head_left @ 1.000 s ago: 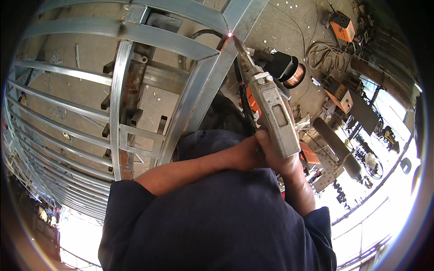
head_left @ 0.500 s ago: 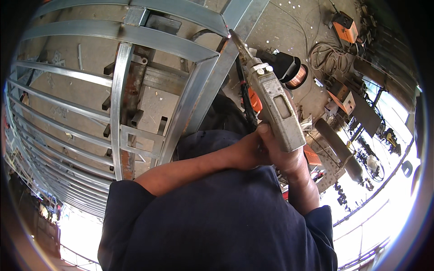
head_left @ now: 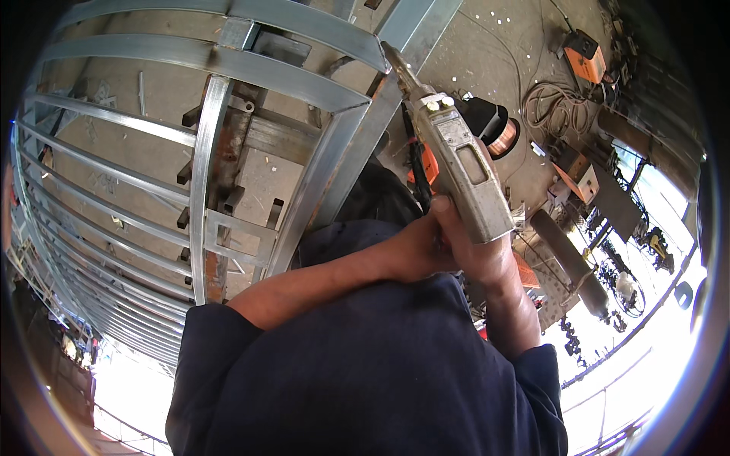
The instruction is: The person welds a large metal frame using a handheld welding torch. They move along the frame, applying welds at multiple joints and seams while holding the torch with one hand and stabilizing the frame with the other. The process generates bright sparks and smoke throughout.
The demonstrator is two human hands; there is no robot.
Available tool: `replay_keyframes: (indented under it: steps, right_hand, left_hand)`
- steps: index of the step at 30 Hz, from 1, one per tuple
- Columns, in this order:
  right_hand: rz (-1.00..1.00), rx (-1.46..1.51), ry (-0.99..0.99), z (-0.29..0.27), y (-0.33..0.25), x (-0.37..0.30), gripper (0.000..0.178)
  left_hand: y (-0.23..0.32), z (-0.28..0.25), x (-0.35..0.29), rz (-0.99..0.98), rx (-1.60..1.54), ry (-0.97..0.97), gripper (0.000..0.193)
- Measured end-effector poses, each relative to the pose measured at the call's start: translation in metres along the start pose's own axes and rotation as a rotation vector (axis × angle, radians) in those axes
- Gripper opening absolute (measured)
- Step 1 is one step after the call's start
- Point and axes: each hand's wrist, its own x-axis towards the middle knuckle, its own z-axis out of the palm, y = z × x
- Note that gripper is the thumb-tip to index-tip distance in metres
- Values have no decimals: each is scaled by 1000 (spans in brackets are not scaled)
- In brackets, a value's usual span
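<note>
Now I hold the grey welding gun (head_left: pixel 464 171) with both hands: my right hand (head_left: pixel 483 254) is closed around its grip, and my left hand (head_left: pixel 414 251) is wrapped over the right one. Its nozzle touches the steel frame (head_left: pixel 304 83) at a far joint. I see no spark, so I judge this joint is not finished. A wire spool (head_left: pixel 498 129) lies right of it.

Welding gun (head_left: pixel 464 163) sits in right hand (head_left: pixel 487 254), left hand (head_left: pixel 414 251) alongside; nozzle apparently at metal frame (head_left: pixel 228 152) to its left; wire spool (head_left: pixel 498 129) right.
</note>
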Motion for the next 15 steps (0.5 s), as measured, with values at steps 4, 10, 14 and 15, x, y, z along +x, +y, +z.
replay_keyframes:
  steps: [4,10,14,15]
  right_hand:
    - [-33,32,13,4,3,4,70]
    - [-118,-15,58,5,7,6,72]
    - [55,139,30,6,1,4,73]
    - [55,144,26,5,2,4,73]
  left_hand:
    - [5,-2,1,-2,-48,-14,60]
    - [5,-4,2,16,-26,-20,55]
    - [4,-1,4,24,-106,13,47]
    - [2,-1,4,39,-78,19,47]
